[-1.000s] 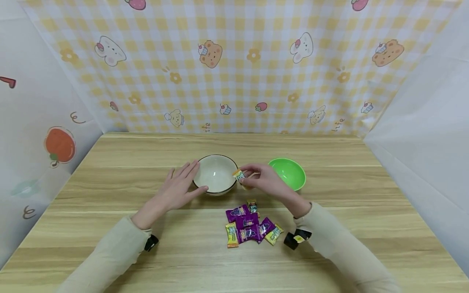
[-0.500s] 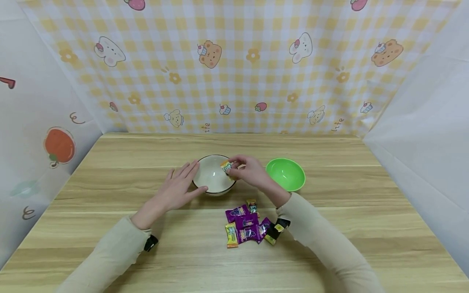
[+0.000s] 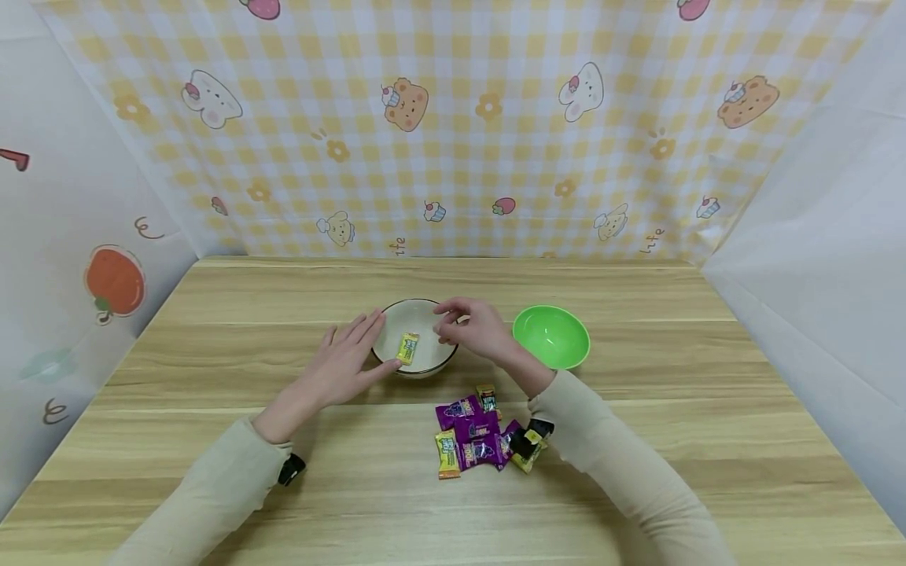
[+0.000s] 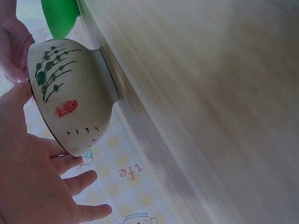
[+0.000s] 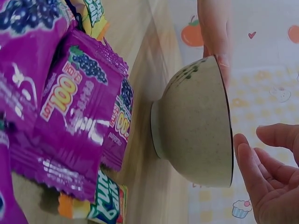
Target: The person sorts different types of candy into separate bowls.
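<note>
A yellow wrapped candy (image 3: 408, 347) lies inside the cream bowl (image 3: 416, 316), against its near left wall. My left hand (image 3: 341, 368) rests on that bowl's left rim, its fingers straight and spread. In the left wrist view, the thumb and fingertips touch the rim beside a painted green plant on the outside. Over the right rim hovers my right hand (image 3: 480, 328), holding nothing. The right wrist view has its thumb and forefinger (image 5: 247, 161) apart at the rim. Nearer me is a pile of purple grape candies (image 3: 477, 450) with a few yellow ones (image 3: 447, 454) around it.
A green bowl (image 3: 552, 338) stands right of the cream bowl, just beyond my right wrist. The right wrist's black camera mount overlaps the candy pile's right side in the head view. A yellow checked curtain (image 3: 453, 173) hangs behind the wooden table (image 3: 340, 511).
My right hand has moved left over the cream bowl and let go of the yellow candy, which now lies inside. My left hand has stayed on the rim.
</note>
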Demonstrator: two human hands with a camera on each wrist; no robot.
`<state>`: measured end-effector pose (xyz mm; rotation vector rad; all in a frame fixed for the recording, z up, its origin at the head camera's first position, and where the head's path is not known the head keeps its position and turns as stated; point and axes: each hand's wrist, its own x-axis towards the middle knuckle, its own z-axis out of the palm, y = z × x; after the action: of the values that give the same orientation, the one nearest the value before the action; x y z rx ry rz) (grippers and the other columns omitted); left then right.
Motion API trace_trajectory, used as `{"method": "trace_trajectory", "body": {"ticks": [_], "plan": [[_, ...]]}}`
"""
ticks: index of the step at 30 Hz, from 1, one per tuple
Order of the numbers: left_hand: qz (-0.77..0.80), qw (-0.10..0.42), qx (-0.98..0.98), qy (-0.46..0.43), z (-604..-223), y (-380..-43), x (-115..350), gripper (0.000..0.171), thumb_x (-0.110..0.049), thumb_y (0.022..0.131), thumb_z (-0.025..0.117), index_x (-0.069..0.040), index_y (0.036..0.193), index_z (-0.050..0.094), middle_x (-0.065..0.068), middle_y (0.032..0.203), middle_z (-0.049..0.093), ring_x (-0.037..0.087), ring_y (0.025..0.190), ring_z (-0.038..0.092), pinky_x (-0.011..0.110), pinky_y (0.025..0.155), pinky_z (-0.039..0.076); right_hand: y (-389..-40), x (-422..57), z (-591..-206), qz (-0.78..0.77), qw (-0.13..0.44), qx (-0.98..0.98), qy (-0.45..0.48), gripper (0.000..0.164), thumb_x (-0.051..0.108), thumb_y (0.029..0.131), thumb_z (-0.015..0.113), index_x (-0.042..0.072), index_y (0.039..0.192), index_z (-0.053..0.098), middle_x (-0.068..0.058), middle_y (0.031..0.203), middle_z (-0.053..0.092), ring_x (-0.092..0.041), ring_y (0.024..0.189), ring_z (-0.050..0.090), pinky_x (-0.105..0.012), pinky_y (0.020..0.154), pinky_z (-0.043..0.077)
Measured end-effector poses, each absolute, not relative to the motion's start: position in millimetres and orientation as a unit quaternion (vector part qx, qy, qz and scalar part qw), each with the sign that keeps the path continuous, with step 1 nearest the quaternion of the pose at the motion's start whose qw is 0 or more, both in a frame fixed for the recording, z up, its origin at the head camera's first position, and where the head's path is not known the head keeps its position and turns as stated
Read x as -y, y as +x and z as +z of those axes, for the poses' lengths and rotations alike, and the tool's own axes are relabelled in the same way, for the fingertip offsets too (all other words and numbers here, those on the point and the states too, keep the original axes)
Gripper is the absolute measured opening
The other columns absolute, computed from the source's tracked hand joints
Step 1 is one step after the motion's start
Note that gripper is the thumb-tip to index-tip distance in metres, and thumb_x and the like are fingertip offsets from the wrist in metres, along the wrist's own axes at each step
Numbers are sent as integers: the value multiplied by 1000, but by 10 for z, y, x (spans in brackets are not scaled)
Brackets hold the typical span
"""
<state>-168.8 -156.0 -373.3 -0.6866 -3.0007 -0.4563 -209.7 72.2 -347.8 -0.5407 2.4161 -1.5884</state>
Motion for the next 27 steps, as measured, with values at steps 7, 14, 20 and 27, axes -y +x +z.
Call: {"method": "trace_trajectory", "body": {"ticks": [7,14,20,27], "plan": [[-148,12,964,-221,-3726,-1686,1562,84,-61,84,38,-1,139,20,13,143,19,33,128,16,58,96,10,-2106,-803,-3418,-546,113,-812,-175,29,7,82,61,-4,110,57,-11,83,60,-27,73,62,-38,67,50],[-142,14,964,-225,-3738,-1694,1565,84,-62,84,37,-1,139,19,12,144,17,33,128,15,58,97,9,-1901,-946,-3141,-542,139,-807,-189,27,6,84,59,-4,108,56,-15,85,57,-30,74,61,-30,63,51],[-142,13,964,-226,-3734,-1689,1568,84,-61,84,38,-1,140,18,13,144,17,33,128,15,58,97,9,-1795,-1110,-3155,-543,174,-795,-207,30,4,85,57,-9,111,53,-18,86,57,-33,75,61,-34,64,51],[-144,12,963,-226,-3723,-1681,1567,84,-61,84,38,-1,140,18,11,144,15,32,129,15,57,97,9,-1782,-1321,-3442,-509,162,-813,-229,28,8,84,59,-5,108,56,-10,84,59,-27,71,62,-36,65,51]]}}
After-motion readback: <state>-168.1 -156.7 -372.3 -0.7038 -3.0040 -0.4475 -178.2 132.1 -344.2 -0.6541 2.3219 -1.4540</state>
